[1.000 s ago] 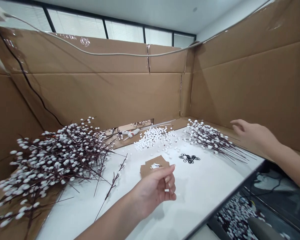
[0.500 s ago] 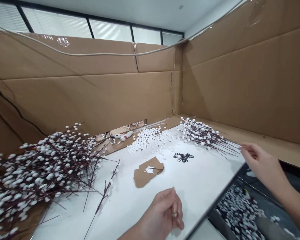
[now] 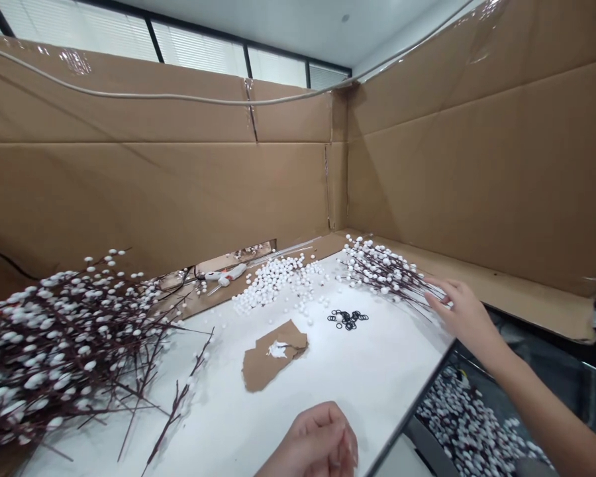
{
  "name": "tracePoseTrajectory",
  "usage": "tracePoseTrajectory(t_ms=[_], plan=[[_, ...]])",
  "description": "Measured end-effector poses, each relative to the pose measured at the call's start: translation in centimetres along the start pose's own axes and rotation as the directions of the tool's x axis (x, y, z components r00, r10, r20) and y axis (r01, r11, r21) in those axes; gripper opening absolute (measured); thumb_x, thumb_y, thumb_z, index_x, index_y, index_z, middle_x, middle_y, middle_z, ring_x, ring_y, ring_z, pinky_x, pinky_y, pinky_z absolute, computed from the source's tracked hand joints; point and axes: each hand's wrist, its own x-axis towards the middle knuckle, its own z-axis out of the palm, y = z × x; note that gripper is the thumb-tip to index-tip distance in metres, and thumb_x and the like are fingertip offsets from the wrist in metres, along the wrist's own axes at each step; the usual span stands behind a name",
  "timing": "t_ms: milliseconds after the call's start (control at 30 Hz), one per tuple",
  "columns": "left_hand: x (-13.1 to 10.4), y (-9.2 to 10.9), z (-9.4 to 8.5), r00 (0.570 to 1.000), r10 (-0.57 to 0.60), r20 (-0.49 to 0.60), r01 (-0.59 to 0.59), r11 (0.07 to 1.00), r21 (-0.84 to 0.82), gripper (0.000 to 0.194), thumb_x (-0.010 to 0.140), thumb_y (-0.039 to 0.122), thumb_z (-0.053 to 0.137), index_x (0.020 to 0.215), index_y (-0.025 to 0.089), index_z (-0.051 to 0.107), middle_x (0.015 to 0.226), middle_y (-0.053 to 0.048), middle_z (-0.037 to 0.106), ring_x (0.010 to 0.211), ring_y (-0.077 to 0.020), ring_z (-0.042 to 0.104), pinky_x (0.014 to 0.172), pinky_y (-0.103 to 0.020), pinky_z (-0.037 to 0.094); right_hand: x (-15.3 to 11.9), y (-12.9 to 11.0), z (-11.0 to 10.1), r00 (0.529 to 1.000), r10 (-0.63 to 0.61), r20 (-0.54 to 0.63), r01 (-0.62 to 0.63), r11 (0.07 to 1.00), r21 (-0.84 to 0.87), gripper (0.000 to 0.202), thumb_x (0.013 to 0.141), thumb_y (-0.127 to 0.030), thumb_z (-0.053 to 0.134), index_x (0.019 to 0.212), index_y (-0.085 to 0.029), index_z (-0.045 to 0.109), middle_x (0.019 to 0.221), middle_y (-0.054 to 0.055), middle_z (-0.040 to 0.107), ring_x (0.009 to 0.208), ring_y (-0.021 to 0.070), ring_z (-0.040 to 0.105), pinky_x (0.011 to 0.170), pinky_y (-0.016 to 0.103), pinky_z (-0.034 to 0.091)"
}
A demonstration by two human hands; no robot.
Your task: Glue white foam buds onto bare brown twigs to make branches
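My right hand [image 3: 451, 305] reaches to the stem ends of a bunch of white-berried branches [image 3: 382, 268] at the right back of the white table [image 3: 367, 371]. Its fingers are apart over the stems, with nothing held. Near the front edge, my left hand [image 3: 322, 437] is curled with its fingers together; whether anything is inside is hidden. Black rings [image 3: 347, 319] lie in a small pile between the hands and the berries. A torn piece of cardboard [image 3: 263, 368] with a white smear lies to the left of them.
Loose white berries [image 3: 273, 281] spread behind the cardboard, beside a glue gun [image 3: 223, 273]. A large heap of berry branches [image 3: 69, 344] covers the left side, a single branch [image 3: 179, 397] next to it. More berries [image 3: 467, 424] sit below the table at right. Cardboard walls [image 3: 179, 192] surround it.
My right hand has moved left onto the stem ends of the bunch. My left hand has sunk slightly and closed more. The view has turned a little to the right.
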Motion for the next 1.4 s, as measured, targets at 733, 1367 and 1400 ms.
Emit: tracePoseTrajectory(t_ms=[733, 1367, 1400], plan=[[19.8, 2.1, 8.4, 0.982, -0.153, -0.114, 0.149, 0.988, -0.045, 0.011, 0.074, 0.015, 0.047, 0.068, 0.011, 0.055, 0.073, -0.008, 0.057, 0.065, -0.0172, 0.057, 0.080, -0.036, 0.041, 3.5, -0.8, -1.1, 0.941, -0.063, 0.333, 0.086, 0.995, -0.056, 0.037, 0.075, -0.044, 0.049, 0.100, -0.021, 0.065, 0.072, 0.005, 0.072, 0.069, 0.0255, 0.066, 0.059, 0.029, 0.043], [21.6, 1.6, 8.5, 0.953, -0.048, -0.300, 0.112, 0.973, 0.201, 0.015, 0.085, 0.021, 0.049, 0.094, 0.011, 0.055, 0.081, -0.003, 0.057, 0.063, -0.0125, 0.059, 0.062, -0.030, 0.048, 4.6, -0.4, -1.6, 0.932, -0.037, 0.361, -0.007, 0.993, 0.118, 0.039, 0.073, -0.049, 0.042, 0.062, -0.018, 0.062, 0.047, 0.003, 0.060, 0.046, 0.0181, 0.055, 0.046, 0.025, 0.037], [21.7, 1.6, 8.5, 0.951, -0.051, -0.306, 0.119, 0.971, 0.207, 0.019, 0.085, 0.025, 0.050, 0.099, 0.012, 0.055, 0.088, -0.004, 0.059, 0.071, -0.0133, 0.059, 0.064, -0.030, 0.049, 4.4, -0.2, -1.4, 0.935, -0.035, 0.353, -0.012, 0.992, 0.129, 0.039, 0.073, -0.049, 0.041, 0.067, -0.018, 0.064, 0.049, 0.003, 0.061, 0.047, 0.0183, 0.056, 0.047, 0.025, 0.038]])
